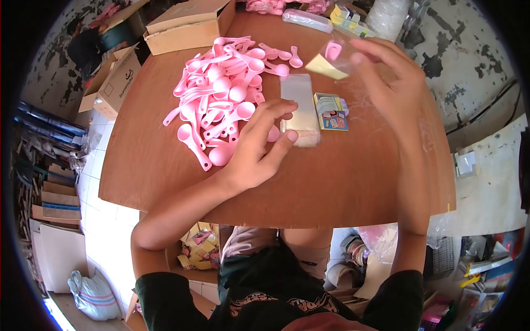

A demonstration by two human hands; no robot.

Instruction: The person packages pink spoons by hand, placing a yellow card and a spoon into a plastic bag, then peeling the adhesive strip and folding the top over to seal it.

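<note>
A heap of pink plastic spoons [221, 94] lies on the brown wooden table [342, 187]. My left hand [259, 146] rests at the near edge of the heap, fingers on a pink spoon beside a stack of clear plastic bags [301, 107]. My right hand [386, 77] is raised over the table's far right, holding a clear bag [334, 58] with a pink spoon and a yellow card inside. A small stack of printed cards [331, 111] sits just right of the bag stack.
Cardboard boxes [187, 25] stand at the far left of the table and on the floor [113, 77]. More packets and a clear roll lie at the far edge [309, 19]. Yellow and pink packets [199, 245] fill a box under the table.
</note>
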